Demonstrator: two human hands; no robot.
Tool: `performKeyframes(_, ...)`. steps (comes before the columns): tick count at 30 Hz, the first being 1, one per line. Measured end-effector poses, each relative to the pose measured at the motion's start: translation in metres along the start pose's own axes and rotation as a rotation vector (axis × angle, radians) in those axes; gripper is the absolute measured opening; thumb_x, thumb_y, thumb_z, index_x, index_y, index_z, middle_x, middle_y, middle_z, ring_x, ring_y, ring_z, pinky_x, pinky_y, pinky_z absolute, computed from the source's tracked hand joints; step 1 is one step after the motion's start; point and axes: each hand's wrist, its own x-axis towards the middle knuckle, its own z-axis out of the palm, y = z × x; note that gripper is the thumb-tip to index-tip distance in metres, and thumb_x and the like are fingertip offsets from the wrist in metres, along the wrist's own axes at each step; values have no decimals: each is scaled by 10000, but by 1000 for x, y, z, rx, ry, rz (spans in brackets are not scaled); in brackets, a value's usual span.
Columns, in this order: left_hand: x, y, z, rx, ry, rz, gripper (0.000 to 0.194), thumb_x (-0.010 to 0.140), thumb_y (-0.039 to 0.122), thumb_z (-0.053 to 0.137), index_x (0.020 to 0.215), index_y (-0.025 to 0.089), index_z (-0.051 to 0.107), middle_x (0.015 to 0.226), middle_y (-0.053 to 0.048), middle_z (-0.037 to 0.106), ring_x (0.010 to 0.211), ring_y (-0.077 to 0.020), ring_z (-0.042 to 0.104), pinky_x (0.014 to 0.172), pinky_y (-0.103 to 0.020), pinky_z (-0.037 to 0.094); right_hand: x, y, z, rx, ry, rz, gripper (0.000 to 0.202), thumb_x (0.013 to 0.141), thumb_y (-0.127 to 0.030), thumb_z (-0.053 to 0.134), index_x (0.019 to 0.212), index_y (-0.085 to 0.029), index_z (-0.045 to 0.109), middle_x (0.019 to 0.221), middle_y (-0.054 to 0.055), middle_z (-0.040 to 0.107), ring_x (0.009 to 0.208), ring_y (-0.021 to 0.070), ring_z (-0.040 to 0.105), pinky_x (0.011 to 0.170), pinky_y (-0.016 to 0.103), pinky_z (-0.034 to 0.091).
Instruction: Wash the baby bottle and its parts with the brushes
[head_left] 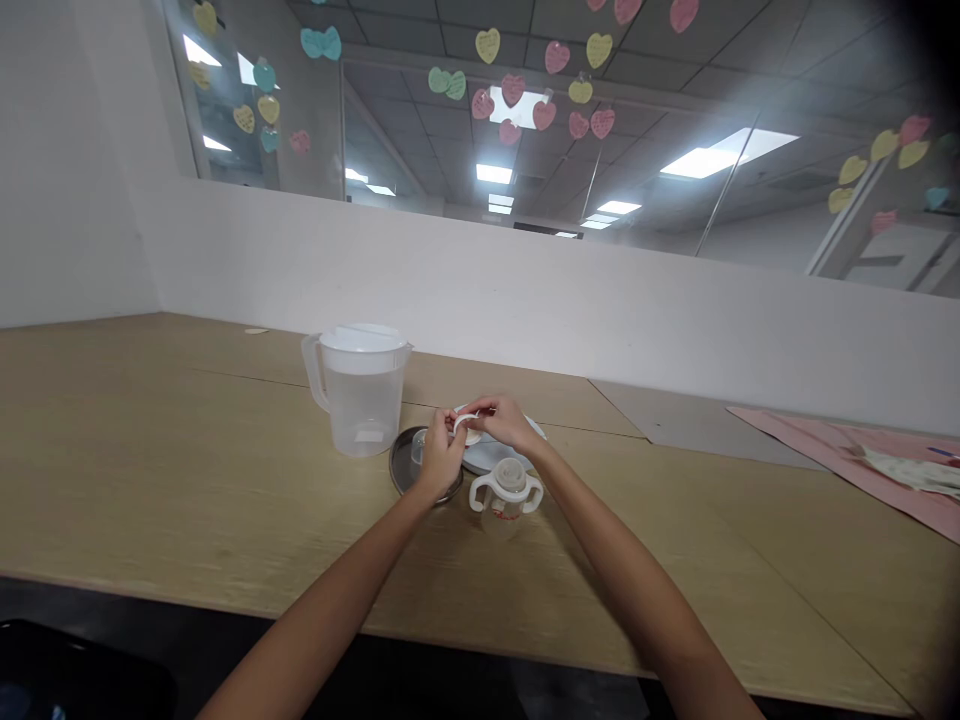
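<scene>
Between my two hands is a small white ring-shaped piece [469, 430], perhaps a bottle collar; its exact kind is too small to tell. My left hand [442, 452] grips it from the left, fingers closed. From the right, my right hand [504, 418] pinches its upper edge. Below my hands stands a clear baby bottle [502, 512] with two white handles and a pale top. A dark round metal tray [403, 470] lies under my left hand, bearing a small clear cup-like piece [418, 448]. Under my right hand is a white plate [491, 455].
A translucent lidded pitcher [365, 400] holding liquid stands left of the tray. At the far right, a pink sheet [840, 455] carries a white cloth-like item [911, 470]. The table's front edge runs below my forearms; a white wall [487, 290] rises behind.
</scene>
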Motion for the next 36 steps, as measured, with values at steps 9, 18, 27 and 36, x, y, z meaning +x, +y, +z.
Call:
performKeyframes(9,1,1,1,-61,27,-43,116,775,305,446,804,195,471,798,-35,568,697,-132,552,563,-230,464,0,-1,3,-78,5,-13,190,659,-261,618,808,-165,685,812,41,657,717,142,564,671,248,432)
performKeyframes(18,11,-5,1,-578,38,-205,229,670,306,576,871,197,587,841,-9,611,770,-157,591,643,-259,496,4,2,3,178,55,8,289,713,-261,581,976,-145,612,937,73,639,838,146,580,785,294,440)
performKeyframes(27,10,7,-1,-771,5,-322,277,607,251,653,853,133,609,863,-43,611,786,-153,594,741,-318,506,2,-4,-6,197,37,59,246,679,-232,580,896,-134,642,874,57,650,788,145,577,734,284,448)
performKeyframes(36,6,4,-3,-282,-29,-177,285,706,413,548,881,193,600,754,-26,580,662,-139,558,474,-218,483,4,10,1,35,8,-40,219,666,-204,560,844,-138,668,784,38,659,732,145,578,677,250,447)
